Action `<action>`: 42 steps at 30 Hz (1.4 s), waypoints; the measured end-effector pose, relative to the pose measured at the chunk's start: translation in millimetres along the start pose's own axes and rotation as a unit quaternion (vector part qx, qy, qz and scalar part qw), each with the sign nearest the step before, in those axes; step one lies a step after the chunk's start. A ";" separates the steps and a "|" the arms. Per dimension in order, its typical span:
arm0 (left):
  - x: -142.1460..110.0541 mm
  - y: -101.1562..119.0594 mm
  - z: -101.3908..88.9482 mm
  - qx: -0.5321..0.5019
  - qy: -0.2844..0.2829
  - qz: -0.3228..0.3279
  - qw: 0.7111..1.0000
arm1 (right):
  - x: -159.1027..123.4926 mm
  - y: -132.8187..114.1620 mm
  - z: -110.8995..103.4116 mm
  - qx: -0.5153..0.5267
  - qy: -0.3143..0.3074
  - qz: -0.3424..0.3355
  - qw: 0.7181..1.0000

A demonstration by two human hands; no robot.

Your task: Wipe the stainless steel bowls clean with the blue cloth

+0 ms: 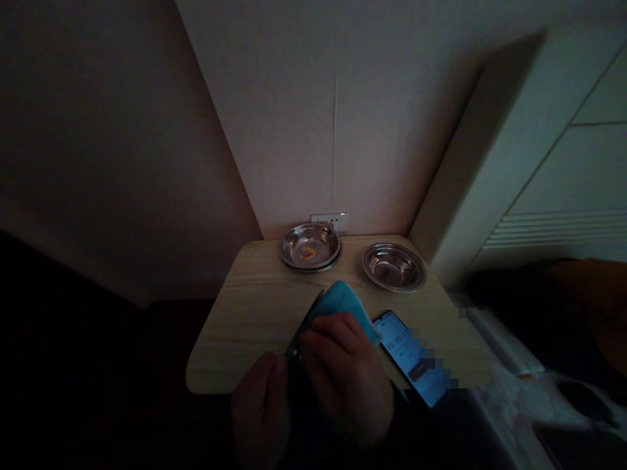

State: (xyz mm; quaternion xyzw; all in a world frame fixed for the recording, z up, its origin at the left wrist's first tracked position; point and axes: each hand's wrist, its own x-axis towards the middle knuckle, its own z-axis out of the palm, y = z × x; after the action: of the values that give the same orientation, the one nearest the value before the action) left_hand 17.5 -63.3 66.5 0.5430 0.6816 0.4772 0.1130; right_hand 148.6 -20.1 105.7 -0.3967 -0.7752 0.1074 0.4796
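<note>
My left hand [262,411] is closed on the near edge of a thin round metal thing [294,351], probably a steel dish held on edge; most of it is hidden. My right hand [345,378] presses a teal cloth [343,301] against that dish, fingers curled over the cloth. Both hands hover over the front edge of a small light wooden table [245,313]. Two more steel dishes stand at the back of the table: a stack with a red and yellow label [310,247] on the left and a single one [394,266] on the right.
A lit phone [409,356] lies on the table just right of my right hand, showing a timer. A white wall socket [329,220] sits behind the dishes. A white cabinet [539,163] stands to the right. The room is dim, with dark surroundings left and below.
</note>
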 end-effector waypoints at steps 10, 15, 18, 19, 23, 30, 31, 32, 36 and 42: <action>2.0 6.6 -1.0 -0.016 0.014 0.011 1.000 | 2.7 5.2 2.6 -0.014 0.004 -0.001 1.000; 0.4 3.1 -2.2 -0.009 0.004 0.030 0.999 | 5.6 10.6 1.7 -0.048 0.029 0.049 0.997; -1.7 -0.3 -2.9 -0.009 0.012 0.019 1.000 | -0.5 -0.7 -1.2 -0.015 -0.013 -0.019 1.000; -2.9 -0.2 -2.5 -0.013 0.015 0.016 1.000 | -1.2 -2.5 -2.5 -0.007 -0.023 -0.030 0.999; -8.6 4.1 2.3 -0.022 0.042 -0.018 0.999 | 5.4 4.3 -4.9 -0.032 0.002 0.028 0.999; -1.0 2.5 1.1 -0.017 0.026 0.043 0.999 | 1.3 1.2 2.6 0.009 -0.018 -0.003 1.000; 1.1 3.1 0.7 -0.013 0.027 0.058 0.998 | 1.0 0.8 3.0 0.008 -0.010 0.009 1.000; 3.1 4.2 0.4 -0.009 0.038 0.070 0.997 | 1.1 0.6 3.3 0.003 0.002 0.024 1.000; 7.0 10.1 0.8 -0.006 0.051 0.097 0.994 | -0.2 -2.0 2.8 0.001 0.018 0.016 1.000; 5.9 13.2 1.5 -0.024 0.039 0.093 0.995 | -0.2 4.2 1.3 -0.022 0.027 -0.013 0.999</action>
State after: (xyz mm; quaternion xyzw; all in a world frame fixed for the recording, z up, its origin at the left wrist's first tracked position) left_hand 24.5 -58.0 78.0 0.5823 0.6206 0.5223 0.0546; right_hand 149.8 -17.2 102.6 -0.4003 -0.7689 0.0732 0.4931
